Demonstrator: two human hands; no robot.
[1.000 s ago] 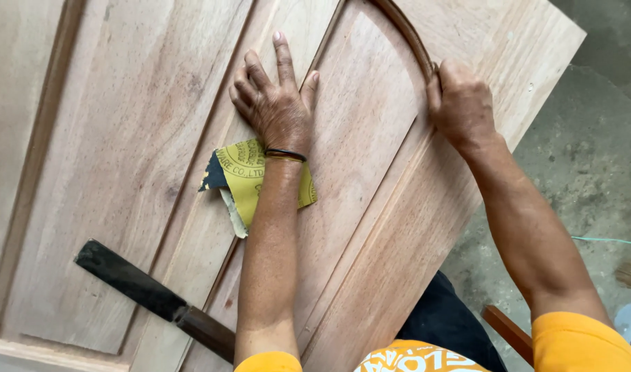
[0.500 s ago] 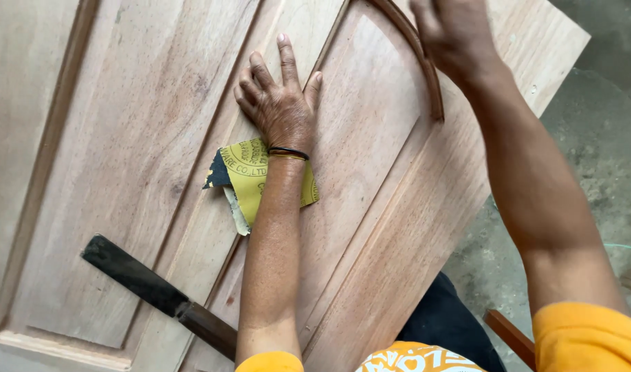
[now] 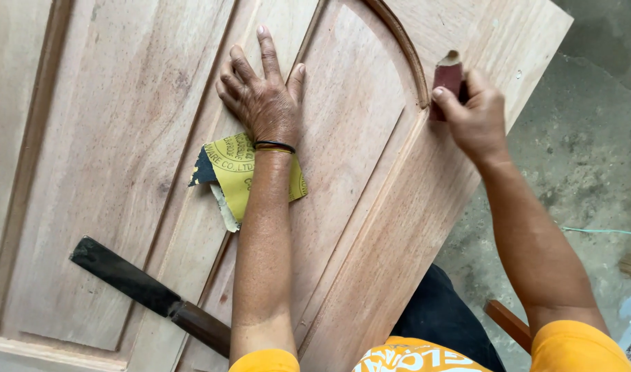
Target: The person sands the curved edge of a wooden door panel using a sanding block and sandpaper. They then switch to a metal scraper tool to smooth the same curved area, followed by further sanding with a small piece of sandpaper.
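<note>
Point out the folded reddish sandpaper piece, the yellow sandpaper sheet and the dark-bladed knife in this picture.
folded reddish sandpaper piece [image 3: 448,77], head view, on its upper part above the right hand's fingers.
yellow sandpaper sheet [image 3: 234,171], head view, on its yellow back left of the forearm.
dark-bladed knife [image 3: 119,273], head view, on the middle of the blade.

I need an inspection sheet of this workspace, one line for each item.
Surface: wooden panelled door, lying flat, bare wood.
Job's things: folded reddish sandpaper piece at the curved moulding.
Clutter: yellow sandpaper sheet under the left forearm; dark blade with wooden handle on the door.
Hands: left hand flat on the door; right hand grips the sandpaper piece.
Cables: thin light cord on the floor.
Surroundings: concrete floor.
</note>
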